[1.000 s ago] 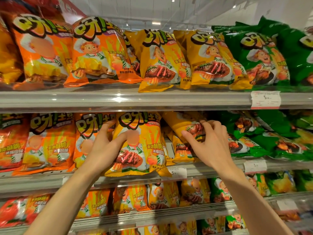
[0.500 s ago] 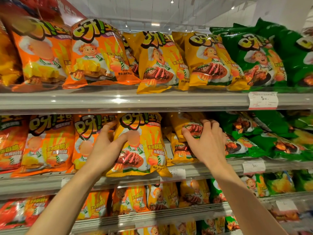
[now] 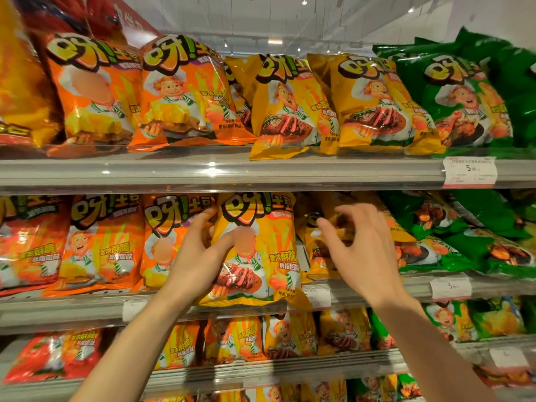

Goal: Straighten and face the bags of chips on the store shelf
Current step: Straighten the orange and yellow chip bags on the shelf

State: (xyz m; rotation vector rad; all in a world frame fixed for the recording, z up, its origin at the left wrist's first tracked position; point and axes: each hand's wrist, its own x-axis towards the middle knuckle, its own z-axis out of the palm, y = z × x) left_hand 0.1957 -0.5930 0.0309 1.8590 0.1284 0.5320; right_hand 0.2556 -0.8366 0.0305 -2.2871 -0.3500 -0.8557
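Observation:
An upright yellow steak-picture chip bag (image 3: pixel 261 256) stands at the front of the middle shelf (image 3: pixel 87 307). My left hand (image 3: pixel 200 256) grips its left edge, with the thumb on the front and the fingers behind. To its right, smaller yellow bags (image 3: pixel 314 256) lie tilted and turned away. My right hand (image 3: pixel 362 253) is over them with curled, blurred fingers and the thumb spread. Whether it holds one I cannot tell. Orange bags (image 3: pixel 104 245) stand to the left, and green bags (image 3: pixel 464 250) lie slumped to the right.
The top shelf (image 3: pixel 261 172) carries upright orange, yellow and green bags. A price tag (image 3: pixel 468 172) hangs on its rail, and others hang on the middle rail. Lower shelves hold smaller bags of the same kinds. My forearms cross in front of the lower shelves.
My right hand's fingers have curled in more over the tilted yellow bags, staying in about the same place. My left hand keeps its grip on the upright yellow bag.

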